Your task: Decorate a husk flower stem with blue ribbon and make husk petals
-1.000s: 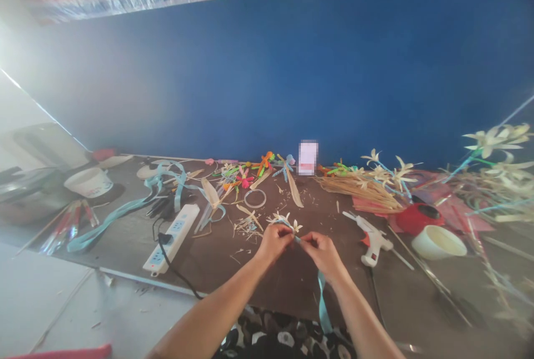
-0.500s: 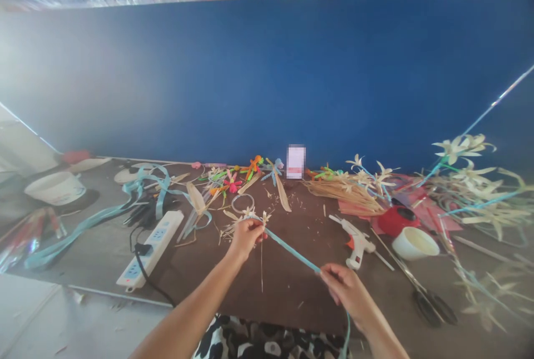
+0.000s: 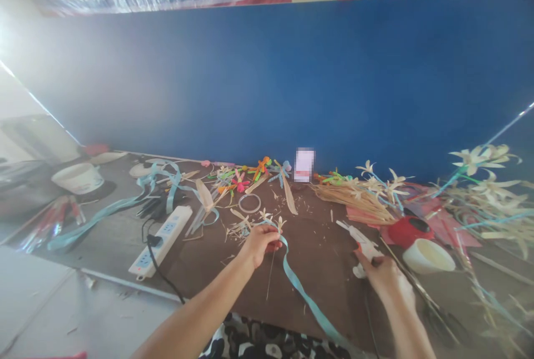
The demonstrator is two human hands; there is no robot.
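Note:
My left hand (image 3: pixel 262 242) pinches a thin stem with small pale dried-leaf flowers (image 3: pixel 273 220) at its top. Caught in the same pinch is the end of a light blue ribbon (image 3: pixel 294 281), which hangs slack down to the table's front edge. My right hand (image 3: pixel 386 278) is at the handle of a white hot glue gun (image 3: pixel 361 242), its fingers curled round the grip. The glue gun lies with its nozzle toward the back left. My palm hides part of its handle.
A white power strip (image 3: pixel 161 245) with a black plug lies left. Right of the glue gun stand a red roll (image 3: pixel 409 230), a white cup (image 3: pixel 429 256) and scissors (image 3: pixel 442 314). Pale flowers (image 3: pixel 479 161) spread far right; colourful pipe-cleaner figures (image 3: pixel 261 167) lie along the back.
My right hand has let go of the ribbon and moved right onto the glue gun. The ribbon, taut before, now droops. My left hand still pinches the stem.

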